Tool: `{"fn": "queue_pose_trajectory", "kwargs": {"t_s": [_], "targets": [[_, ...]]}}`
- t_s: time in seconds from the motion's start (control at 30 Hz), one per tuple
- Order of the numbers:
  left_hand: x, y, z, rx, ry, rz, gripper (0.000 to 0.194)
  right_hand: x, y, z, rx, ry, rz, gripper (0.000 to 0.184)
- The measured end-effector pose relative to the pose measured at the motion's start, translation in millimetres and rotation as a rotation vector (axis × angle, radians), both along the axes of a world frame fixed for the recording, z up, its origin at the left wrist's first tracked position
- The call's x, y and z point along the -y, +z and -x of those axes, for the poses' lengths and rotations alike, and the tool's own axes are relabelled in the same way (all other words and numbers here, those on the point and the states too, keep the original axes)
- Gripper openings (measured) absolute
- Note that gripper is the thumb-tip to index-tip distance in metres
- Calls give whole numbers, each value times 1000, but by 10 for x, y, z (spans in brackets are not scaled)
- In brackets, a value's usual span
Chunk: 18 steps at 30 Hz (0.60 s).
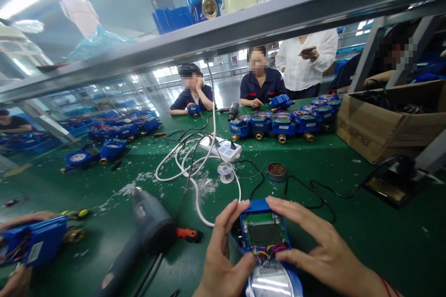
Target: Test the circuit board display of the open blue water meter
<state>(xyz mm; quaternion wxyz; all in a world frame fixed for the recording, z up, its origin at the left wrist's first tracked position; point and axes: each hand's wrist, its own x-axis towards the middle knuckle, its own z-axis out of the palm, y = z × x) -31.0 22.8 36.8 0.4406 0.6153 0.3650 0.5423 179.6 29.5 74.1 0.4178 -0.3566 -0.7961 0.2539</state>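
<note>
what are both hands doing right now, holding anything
Left hand: closed on the left side of the blue meter, thumb on its front.
Right hand: fingers spread over the meter's right side and top, holding it.

Both hands, left hand (223, 260) and right hand (320, 250), curl inward, fingers spread.

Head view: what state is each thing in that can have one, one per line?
Blue water meter: cover off, circuit board and coloured wires exposed, held in both hands.
Left hand: fingers gripping the meter's left side.
Right hand: fingers spread over the meter's top right edge.
Heat gun: lying on its side, untouched.
Power strip: plug inserted.
Cardboard box: flaps open.
Round tin: lid off.
</note>
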Motion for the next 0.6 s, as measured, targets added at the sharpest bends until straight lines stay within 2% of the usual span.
{"fn": "queue_pose_trajectory", "kwargs": {"t_s": [0.13, 0.23, 0.4, 0.6], "targets": [[8, 56, -3, 24, 14, 71, 70, -13, -92, 48, -126, -35, 258, 56], [10, 102, -26, 39, 33, 113, 73, -16, -160, 71, -219, -32, 361, 57], [-16, 113, -39, 25, 45, 157, 74, -33, -218, 93, -229, -71, 394, 57], [-32, 78, -4, -86, 25, 135, 67, -55, -176, 91, -195, -72, 384, 54]]}}
